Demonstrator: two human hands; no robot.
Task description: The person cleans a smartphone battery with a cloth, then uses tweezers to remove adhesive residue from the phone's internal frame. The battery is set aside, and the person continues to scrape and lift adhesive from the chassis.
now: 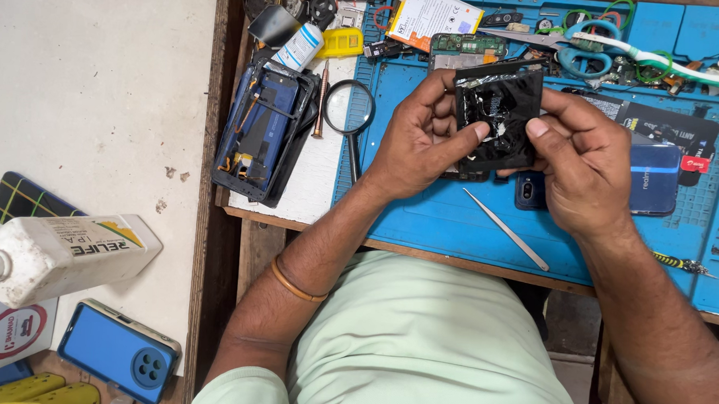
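Both your hands are up over the blue mat, sharing one thing — a crinkled black pouch; your left hand grips its left edge, thumb pressed on the front face; your right hand pinches the right edge, thumb on front and fingers behind; the pouch is held clear of the mat, roughly upright and facing you. Under your right hand lies a blue phone, partly hidden; tweezers lie on the mat just below the pouch, well apart from it. Left of your left hand sits a magnifier, then an opened phone frame on the white board. Scissors rest at the far edge — beyond the pouch; a white bottle lies on the left table.
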